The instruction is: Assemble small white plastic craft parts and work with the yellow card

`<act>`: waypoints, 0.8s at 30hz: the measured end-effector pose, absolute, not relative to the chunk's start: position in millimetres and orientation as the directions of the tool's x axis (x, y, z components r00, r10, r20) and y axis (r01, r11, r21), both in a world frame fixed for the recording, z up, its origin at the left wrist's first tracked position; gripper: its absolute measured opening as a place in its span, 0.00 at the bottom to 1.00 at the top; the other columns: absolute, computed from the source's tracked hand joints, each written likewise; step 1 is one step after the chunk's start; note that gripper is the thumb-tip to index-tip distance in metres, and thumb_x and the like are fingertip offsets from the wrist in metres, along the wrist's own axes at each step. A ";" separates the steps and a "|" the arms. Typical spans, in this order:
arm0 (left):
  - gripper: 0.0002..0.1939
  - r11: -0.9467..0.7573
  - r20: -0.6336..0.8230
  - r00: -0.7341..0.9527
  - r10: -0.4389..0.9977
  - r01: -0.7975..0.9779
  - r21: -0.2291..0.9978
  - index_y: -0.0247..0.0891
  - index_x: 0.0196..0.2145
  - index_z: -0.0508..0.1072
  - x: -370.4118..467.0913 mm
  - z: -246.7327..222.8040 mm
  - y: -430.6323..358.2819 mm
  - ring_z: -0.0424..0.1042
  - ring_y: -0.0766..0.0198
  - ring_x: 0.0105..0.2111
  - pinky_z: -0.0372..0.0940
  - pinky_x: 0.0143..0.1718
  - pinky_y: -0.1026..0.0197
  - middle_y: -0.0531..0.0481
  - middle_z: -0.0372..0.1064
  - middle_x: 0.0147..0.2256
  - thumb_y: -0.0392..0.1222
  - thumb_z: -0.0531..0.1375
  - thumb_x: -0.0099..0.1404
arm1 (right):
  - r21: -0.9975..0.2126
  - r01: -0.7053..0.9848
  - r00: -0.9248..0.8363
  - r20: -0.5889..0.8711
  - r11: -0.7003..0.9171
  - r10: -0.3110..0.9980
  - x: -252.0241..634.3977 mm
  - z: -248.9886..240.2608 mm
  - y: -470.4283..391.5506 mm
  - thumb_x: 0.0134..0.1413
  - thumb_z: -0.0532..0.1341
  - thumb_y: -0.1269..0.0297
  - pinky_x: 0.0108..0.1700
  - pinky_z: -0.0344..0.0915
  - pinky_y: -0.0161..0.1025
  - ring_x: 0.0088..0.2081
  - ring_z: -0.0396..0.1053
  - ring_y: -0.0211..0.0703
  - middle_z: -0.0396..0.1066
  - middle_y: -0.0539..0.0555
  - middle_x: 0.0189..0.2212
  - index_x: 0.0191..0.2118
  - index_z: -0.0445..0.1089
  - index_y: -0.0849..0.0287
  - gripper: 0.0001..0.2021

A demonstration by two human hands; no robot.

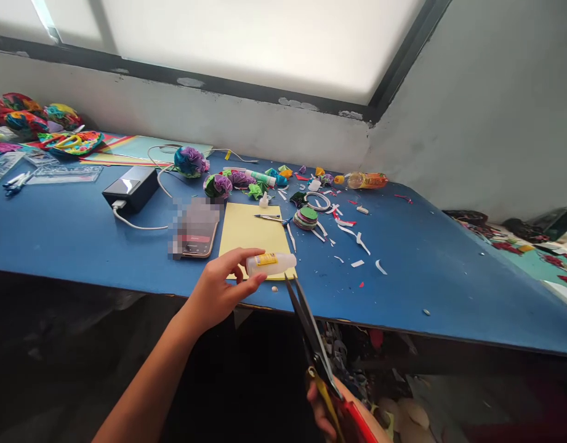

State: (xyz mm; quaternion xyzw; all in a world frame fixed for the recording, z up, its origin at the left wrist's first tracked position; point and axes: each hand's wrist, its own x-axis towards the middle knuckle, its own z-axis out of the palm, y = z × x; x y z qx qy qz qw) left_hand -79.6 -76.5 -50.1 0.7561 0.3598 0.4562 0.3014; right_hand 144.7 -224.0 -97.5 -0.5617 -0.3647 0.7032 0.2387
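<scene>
In my left hand is a small translucent glue bottle with a yellow label, lying on its side between thumb and fingers above a yellow paper sheet. My right hand grips a pair of scissors with red and yellow handles. Their blades are slightly parted, and the tips point up near the bottle's right end. A white nozzle cap stands at the sheet's top edge. On the sheet rests a compass-like metal tool, beside a stack of round paper discs.
A phone and a black power bank with a white cable lie to the left. Paper flower balls sit behind. White paper scraps and an orange bottle are at the right. The blue table's front edge runs below the scissors' tips.
</scene>
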 end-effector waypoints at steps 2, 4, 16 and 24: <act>0.17 -0.600 0.512 0.332 0.792 0.274 0.752 0.39 0.48 0.70 -79.0 -51.3 -75.7 0.63 0.73 0.24 0.65 0.27 0.68 0.47 0.72 0.42 0.43 0.61 0.61 | -0.773 0.042 -0.284 -0.617 -0.633 0.734 145.6 -99.2 -222.4 0.61 0.54 0.55 0.28 0.66 0.34 0.26 0.65 0.32 0.67 0.50 0.30 0.41 0.67 0.63 0.15; 0.17 -0.635 0.544 0.341 0.767 0.279 0.720 0.39 0.48 0.70 -78.4 -52.4 -75.0 0.63 0.73 0.24 0.66 0.28 0.68 0.47 0.72 0.42 0.41 0.61 0.61 | -0.768 0.010 -0.307 -0.612 -0.641 0.729 146.1 -99.1 -221.9 0.61 0.55 0.56 0.29 0.66 0.34 0.26 0.65 0.32 0.67 0.50 0.31 0.43 0.66 0.62 0.14; 0.17 -0.722 0.628 0.357 0.692 0.312 0.618 0.38 0.49 0.69 -75.8 -57.6 -73.3 0.66 0.71 0.26 0.67 0.29 0.68 0.46 0.71 0.41 0.39 0.61 0.61 | -0.651 -0.187 -0.349 -0.656 -0.736 0.669 147.3 -102.6 -228.8 0.44 0.55 0.33 0.21 0.50 0.30 0.19 0.50 0.28 0.56 0.47 0.22 0.36 0.65 0.59 0.30; 0.17 -0.761 0.636 0.418 0.649 0.342 0.552 0.37 0.49 0.68 -76.0 -58.1 -74.3 0.69 0.66 0.35 0.68 0.41 0.62 0.45 0.71 0.43 0.39 0.60 0.62 | -0.609 -0.194 -0.445 -0.644 -0.769 0.622 142.4 -102.6 -218.7 0.37 0.58 0.34 0.17 0.44 0.27 0.15 0.48 0.26 0.55 0.44 0.19 0.35 0.63 0.58 0.30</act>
